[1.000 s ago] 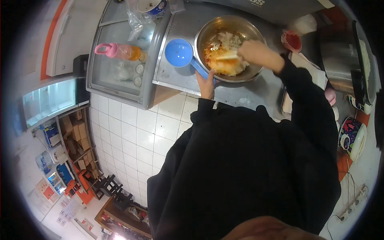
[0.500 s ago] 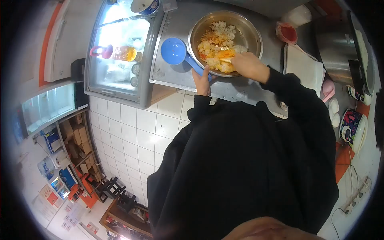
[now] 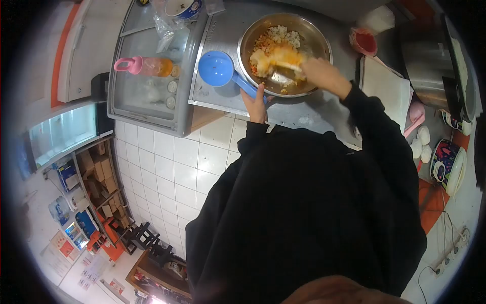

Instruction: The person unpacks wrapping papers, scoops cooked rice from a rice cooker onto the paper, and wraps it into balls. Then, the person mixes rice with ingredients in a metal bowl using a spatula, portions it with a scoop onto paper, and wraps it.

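A wide metal bowl [image 3: 324,45] stands on the steel counter, holding white rice [image 3: 284,35] and an orange-yellow rice mix [image 3: 281,55] that is blurred by motion. My right hand [image 3: 324,75] is closed on a pale utensil [image 3: 291,66] over the bowl's right side; the utensil's end is in the food. At the bowl's lower left rim, my left hand [image 3: 255,105] is wrapped round the handle of a blue plastic dipper [image 3: 216,69]. The dipper's round cup lies left of the bowl, with a few small bits inside.
Left of the counter is a glass-topped freezer [image 3: 144,96] bearing a pink-capped bottle [image 3: 152,66] and a paper bowl [image 3: 183,8]. To the right are a red-filled bag [image 3: 363,41], a pale tray [image 3: 385,86], a pink ladle [image 3: 416,114] and a large metal pot [image 3: 428,66].
The utensil in my right hand has moved through the food, pushing the orange mix up and leftward and baring some of the bowl's bottom. My left hand still grips the dipper, whose cup has shifted slightly left.
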Demonstrator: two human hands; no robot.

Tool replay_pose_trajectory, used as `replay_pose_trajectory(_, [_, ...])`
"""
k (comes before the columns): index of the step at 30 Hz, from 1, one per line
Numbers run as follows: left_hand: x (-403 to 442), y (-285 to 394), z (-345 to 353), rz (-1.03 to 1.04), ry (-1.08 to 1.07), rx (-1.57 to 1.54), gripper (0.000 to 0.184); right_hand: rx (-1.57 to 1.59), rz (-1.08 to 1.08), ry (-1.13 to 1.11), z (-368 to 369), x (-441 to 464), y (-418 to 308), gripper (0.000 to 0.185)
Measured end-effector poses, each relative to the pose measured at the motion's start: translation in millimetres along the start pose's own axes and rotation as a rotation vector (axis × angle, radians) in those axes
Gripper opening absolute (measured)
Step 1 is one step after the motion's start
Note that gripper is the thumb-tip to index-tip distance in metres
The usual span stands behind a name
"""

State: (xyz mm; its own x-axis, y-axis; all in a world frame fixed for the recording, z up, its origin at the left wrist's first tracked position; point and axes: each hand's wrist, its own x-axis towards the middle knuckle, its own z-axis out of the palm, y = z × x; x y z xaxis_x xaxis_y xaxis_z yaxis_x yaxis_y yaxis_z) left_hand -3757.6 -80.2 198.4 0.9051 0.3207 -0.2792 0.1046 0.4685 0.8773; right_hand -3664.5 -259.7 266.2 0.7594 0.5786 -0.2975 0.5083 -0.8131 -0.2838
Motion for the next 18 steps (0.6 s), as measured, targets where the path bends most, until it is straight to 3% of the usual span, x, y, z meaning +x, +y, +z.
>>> replay_pose_trajectory(1, [-4, 1, -2, -0.003, 0.004, 0.009, 0.048, 0.035, 0.036, 0.002, -5, 2, 1, 0.014])
replay_pose_trajectory(2, [-4, 2, -1, -0.002, 0.008, 0.015, 0.049, 0.049, 0.016, 0.138, -18, -1, 1, 0.013])
replay_pose_trajectory(6, [-2, -1, 4, -0.037, -0.010, 0.002, 0.050, 0.069, 0.095, 0.166, -8, 25, -8, 0.014])
replay_pose_trajectory(7, [-1, -1, 6, -0.054, -0.006, 0.008, 0.049, -0.038, 0.004, 0.268, 14, 35, -6, 0.016])
replay_pose_trajectory(10, [-1, -4, 5, -0.016, -0.016, 0.013, 0.048, 0.009, -0.008, 0.184, 6, 33, -10, 0.017])
replay_pose_trajectory(12, [-2, -3, 5, -0.019, 0.009, 0.035, 0.047, 0.047, -0.070, -0.030, -22, 29, 12, 0.019])
replay_pose_trajectory(14, [0, -3, 8, -0.021, 0.036, 0.045, 0.046, -0.049, 0.128, -0.096, -88, 0, -2, 0.022])
replay_pose_trajectory(18, [1, -2, 4, 0.012, -0.031, 0.043, 0.046, -0.143, 0.337, -0.083, -65, 30, 52, 0.025])
